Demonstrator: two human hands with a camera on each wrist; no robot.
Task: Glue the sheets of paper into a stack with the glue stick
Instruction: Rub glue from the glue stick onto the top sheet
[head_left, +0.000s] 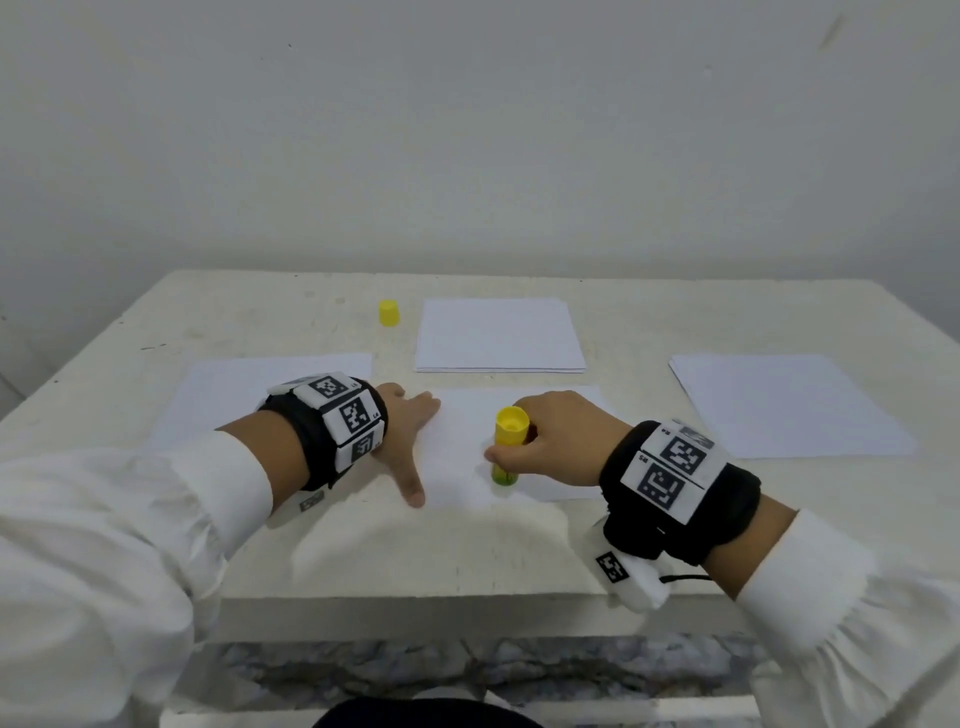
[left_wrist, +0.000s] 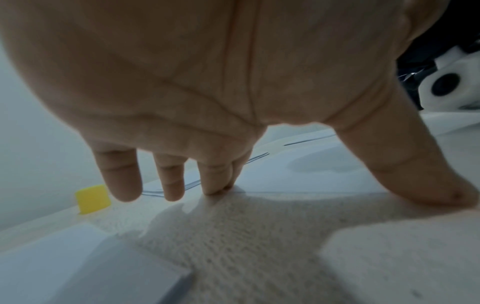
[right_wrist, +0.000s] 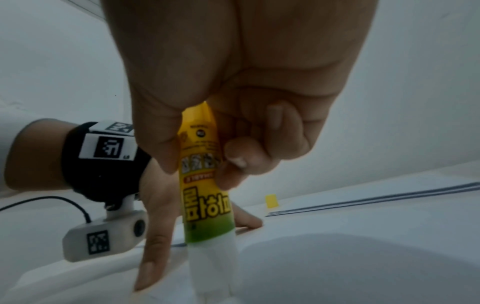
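- Right hand (head_left: 558, 439) is wrapped around the yellow-and-green plastic glue stick (head_left: 508, 446), thumb on one side and curled fingers on the other; the stick stands nearly upright, its pale glue end down on the white paper sheet (head_left: 519, 415) under both hands.
- Left hand (head_left: 402, 434) lies spread and relaxed, grasping nothing; its thumb (left_wrist: 426, 174) and fingertips press the near-left part of that same sheet flat onto the white table (head_left: 260, 312).
- Judging from this, the step in hand is spreading glue on the sheet. To do it well, keep the stick close to vertical, press lightly, and draw strokes away from the holding hand so the paper is pulled taut and does not bunch. Cover the edges and corners.
- Risk, as I judge it: pushing the stick toward the left hand could buckle or crease the thin sheet.
- Just beyond the hands lies a neat pile of white sheets (head_left: 498, 335). Whether it is the glued stack or the supply I cannot tell.
- Yellow plastic cap (head_left: 389, 313) stands beyond the left hand, just beside that pile's left edge, off the stick.
- Outside the left hand lies another white sheet (head_left: 228, 389), partly under the wrist; well outside the right hand lie more white sheets (head_left: 784, 405).
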